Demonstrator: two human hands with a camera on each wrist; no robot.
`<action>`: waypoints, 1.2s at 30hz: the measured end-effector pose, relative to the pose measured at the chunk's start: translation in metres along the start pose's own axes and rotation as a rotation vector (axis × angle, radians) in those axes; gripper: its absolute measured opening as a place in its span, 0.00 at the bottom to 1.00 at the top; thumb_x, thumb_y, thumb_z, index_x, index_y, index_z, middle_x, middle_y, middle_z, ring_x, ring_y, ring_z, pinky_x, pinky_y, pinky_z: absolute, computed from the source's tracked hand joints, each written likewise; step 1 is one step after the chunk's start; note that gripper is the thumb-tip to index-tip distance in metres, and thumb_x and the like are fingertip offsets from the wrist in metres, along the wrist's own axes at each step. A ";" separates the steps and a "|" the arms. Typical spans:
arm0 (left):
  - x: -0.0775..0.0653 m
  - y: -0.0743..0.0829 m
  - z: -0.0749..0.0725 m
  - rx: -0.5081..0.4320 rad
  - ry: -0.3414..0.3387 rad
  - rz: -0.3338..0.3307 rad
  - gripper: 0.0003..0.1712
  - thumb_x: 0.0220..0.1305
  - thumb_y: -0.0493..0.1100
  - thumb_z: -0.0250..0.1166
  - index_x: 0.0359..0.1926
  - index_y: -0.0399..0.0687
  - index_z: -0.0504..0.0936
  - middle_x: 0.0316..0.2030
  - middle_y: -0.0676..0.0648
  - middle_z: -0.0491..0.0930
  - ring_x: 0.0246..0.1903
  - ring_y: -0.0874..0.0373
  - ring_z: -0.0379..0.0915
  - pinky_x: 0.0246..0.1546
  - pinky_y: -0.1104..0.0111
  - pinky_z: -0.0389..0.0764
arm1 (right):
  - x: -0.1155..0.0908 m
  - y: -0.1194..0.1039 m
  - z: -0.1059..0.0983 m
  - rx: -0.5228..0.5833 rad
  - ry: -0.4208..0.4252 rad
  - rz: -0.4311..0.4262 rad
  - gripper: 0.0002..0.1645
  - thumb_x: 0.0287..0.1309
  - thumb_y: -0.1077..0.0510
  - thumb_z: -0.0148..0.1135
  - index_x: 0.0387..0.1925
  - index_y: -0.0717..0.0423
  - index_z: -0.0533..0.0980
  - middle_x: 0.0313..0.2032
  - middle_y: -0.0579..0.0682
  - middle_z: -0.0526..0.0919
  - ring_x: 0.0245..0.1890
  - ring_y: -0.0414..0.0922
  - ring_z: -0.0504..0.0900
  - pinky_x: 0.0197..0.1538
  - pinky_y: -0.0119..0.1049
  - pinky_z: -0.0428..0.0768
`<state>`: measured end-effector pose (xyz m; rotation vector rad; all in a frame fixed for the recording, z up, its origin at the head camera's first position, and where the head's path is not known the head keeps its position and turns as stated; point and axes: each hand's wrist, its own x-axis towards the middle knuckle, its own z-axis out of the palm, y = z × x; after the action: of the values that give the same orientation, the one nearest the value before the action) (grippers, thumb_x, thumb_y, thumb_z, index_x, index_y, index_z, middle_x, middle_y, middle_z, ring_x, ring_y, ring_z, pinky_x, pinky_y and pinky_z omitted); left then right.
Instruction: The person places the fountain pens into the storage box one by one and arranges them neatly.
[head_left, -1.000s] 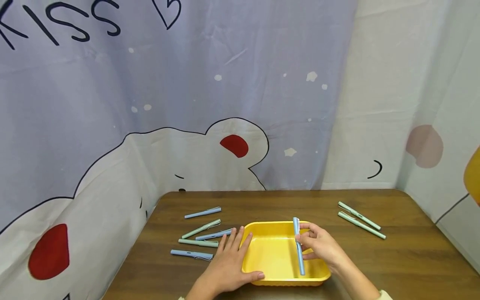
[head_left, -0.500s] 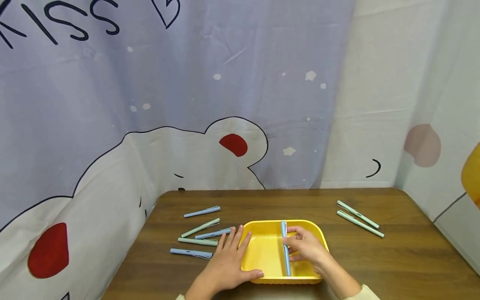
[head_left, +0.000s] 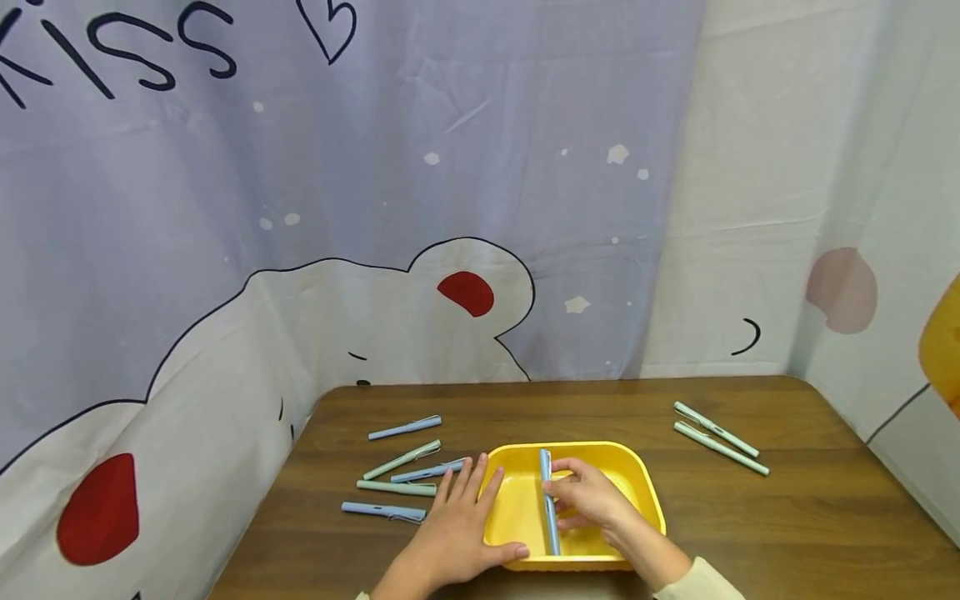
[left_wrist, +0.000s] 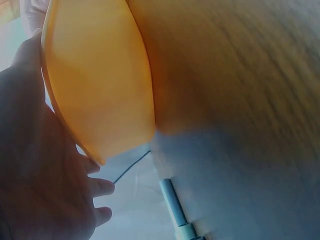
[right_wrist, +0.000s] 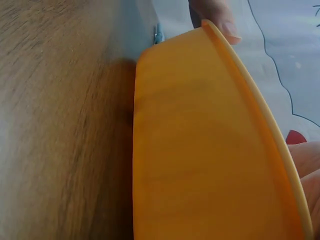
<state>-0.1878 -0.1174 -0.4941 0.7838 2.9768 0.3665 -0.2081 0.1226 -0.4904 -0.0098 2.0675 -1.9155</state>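
Observation:
A blue capped pen (head_left: 551, 527) stands lengthwise across the yellow plastic tray (head_left: 651, 504), left of its middle. My right hand (head_left: 596, 502) reaches in over the tray and pinches the pen between thumb and fingers. Spread and straight, my left hand (head_left: 456, 537) rests along the tray's left rim, thumb at the near corner. In the left wrist view the left hand (left_wrist: 45, 170) lies against the orange-looking tray wall (left_wrist: 100, 80). The right wrist view shows mostly the tray's outer wall (right_wrist: 190, 135), with part of the right hand (right_wrist: 307, 167) beyond the rim and the pen hidden.
Left of the tray lie several pens: a far blue pen (head_left: 405, 427), a green pen (head_left: 402, 459), a second green pen (head_left: 393, 487), and a near blue pen (head_left: 381, 509). Two green pens (head_left: 722, 448) lie at the right. A printed curtain (head_left: 360, 317) hangs behind the wooden table (head_left: 787, 533).
My right hand has carried the blue pen leftward within the tray, from its right side to left of the middle. The left hand stays on the rim.

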 end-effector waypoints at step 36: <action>0.000 0.003 -0.004 0.009 -0.020 0.014 0.61 0.60 0.83 0.50 0.81 0.51 0.51 0.81 0.41 0.38 0.79 0.39 0.38 0.74 0.37 0.45 | 0.024 0.001 0.048 -0.160 -0.012 0.098 0.20 0.65 0.65 0.64 0.53 0.73 0.70 0.30 0.58 0.80 0.25 0.45 0.82 0.30 0.39 0.87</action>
<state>-0.1868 -0.1161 -0.4901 0.8053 2.9577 0.3443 -0.2195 0.0705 -0.4988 0.0417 2.1658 -1.6857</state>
